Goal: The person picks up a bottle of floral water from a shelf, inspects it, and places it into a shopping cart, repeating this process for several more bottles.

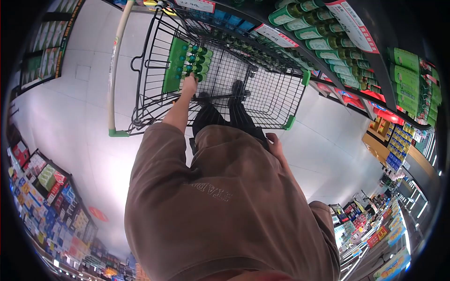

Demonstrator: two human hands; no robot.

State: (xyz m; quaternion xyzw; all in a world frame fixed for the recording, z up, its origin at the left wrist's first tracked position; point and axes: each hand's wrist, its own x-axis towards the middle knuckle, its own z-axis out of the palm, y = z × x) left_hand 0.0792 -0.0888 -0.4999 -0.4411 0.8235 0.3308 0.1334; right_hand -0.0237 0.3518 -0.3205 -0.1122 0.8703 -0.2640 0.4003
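My left hand [190, 86] reaches into a black wire shopping cart [276, 110]. Its fingers are closed at the near end of a cluster of green bottles [201, 65], seemingly around one bottle; the fingertips are partly hidden. The bottles stand in rows beside the cart's green panel [172, 65]. By my right hip hangs my right hand [275, 144], with loosely parted fingers and nothing visible in it. It is close to my dark trousers and apart from the cart.
Along the far side, a shelf holds several rows of green bottles [323, 42] above price signs [351, 23]. Green cartons [407, 79] are stacked farther right. A pale bar with green ends [114, 70], the cart's handle, runs down the left. Stocked displays [51, 201] stand at the lower left.
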